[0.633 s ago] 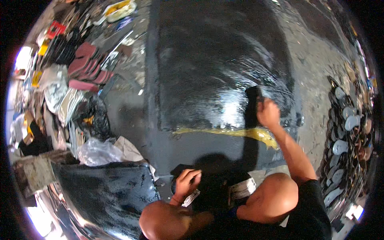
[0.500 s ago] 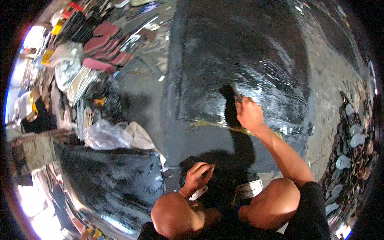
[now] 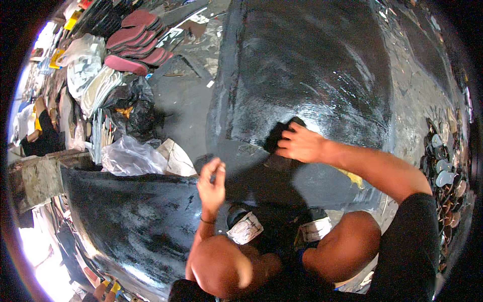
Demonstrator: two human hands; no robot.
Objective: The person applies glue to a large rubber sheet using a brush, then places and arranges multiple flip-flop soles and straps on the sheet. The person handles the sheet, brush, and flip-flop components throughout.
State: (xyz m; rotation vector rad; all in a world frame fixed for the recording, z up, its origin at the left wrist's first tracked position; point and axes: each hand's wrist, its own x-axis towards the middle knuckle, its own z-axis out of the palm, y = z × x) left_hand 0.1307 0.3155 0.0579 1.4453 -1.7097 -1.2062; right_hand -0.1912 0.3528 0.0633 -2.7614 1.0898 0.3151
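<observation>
Near the front edge of the glossy black sheet [image 3: 312, 65], pressed a dark pad [image 3: 282, 132] flat to the surface with the right hand [image 3: 302, 145], fingers closed over its back. Had swept leftward along the sheet in the last half second, away from the right end of the yellow streak [image 3: 354, 177]; left only a short smear of it showing beside the forearm, so probably spread or wiped most of that line already. Lifted the left hand [image 3: 211, 186] from beside the knee to hang above the sheet's near edge, fingers loosely curled; could not tell whether holding anything. Crouched over a small smeared tin [image 3: 245, 227] between the knees. Kept a second black sheet [image 3: 131, 221] just to the left, with a clear plastic bag [image 3: 132, 158] and a black bag [image 3: 133, 103] behind it, reddish sole blanks [image 3: 138, 35] stacked farther off, and pale sole cutouts [image 3: 445, 173] along the right. Found nothing lying across the stretch beside the pad.
</observation>
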